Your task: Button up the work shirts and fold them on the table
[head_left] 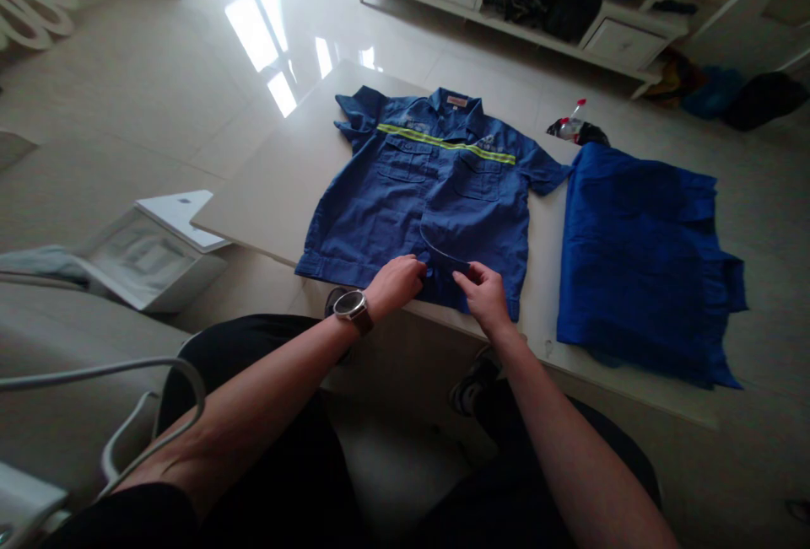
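A blue short-sleeved work shirt (373,212) lies front up on a pale board-like table (272,169), its collar pointing away from me. A yellow reflective stripe crosses its chest above two flap pockets. At the bottom hem, my left hand (403,279), with a watch on the wrist, pinches the shirt near the middle front. Just to the right, my right hand (484,292) grips the corner of the other front panel between thumb and fingers. That panel's edge is lifted and curves up toward the chest.
Folded brighter blue clothing (639,262) rests on the table's right side. Behind it are a clear bottle with a red cap (577,110) and a black bag. An open white box (152,254) stands left of the table. A white cabinet (519,18) lines the far side.
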Demonstrator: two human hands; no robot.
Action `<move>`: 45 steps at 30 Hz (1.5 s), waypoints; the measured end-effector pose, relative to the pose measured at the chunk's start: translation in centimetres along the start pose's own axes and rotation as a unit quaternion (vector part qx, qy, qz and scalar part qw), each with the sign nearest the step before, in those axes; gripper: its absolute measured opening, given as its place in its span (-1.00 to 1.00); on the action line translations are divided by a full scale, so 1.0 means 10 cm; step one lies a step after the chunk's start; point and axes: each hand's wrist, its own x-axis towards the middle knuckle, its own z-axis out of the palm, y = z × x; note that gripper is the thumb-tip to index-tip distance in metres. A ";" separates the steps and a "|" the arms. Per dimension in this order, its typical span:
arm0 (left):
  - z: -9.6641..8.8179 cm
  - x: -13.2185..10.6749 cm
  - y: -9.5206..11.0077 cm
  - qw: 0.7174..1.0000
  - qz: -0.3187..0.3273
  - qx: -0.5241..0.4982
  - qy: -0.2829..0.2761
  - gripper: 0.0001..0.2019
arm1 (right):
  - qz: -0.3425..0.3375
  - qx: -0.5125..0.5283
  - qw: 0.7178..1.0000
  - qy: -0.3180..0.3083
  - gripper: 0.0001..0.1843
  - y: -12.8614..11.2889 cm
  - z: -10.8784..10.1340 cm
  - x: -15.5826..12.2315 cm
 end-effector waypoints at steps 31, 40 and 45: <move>-0.04 -0.10 -0.05 0.998 -0.031 -0.050 0.022 -0.83 | -0.075 -0.189 0.978 0.036 -0.69 -0.06 0.16 -0.05; 0.06 -0.06 -0.02 1.000 0.007 0.025 -0.017 -0.85 | -0.077 -0.189 0.979 -0.002 -0.72 -0.09 0.20 -0.06; 0.05 -0.04 0.00 0.999 0.029 0.030 0.011 -0.76 | -0.078 -0.213 0.973 -0.031 -0.76 -0.05 0.23 -0.08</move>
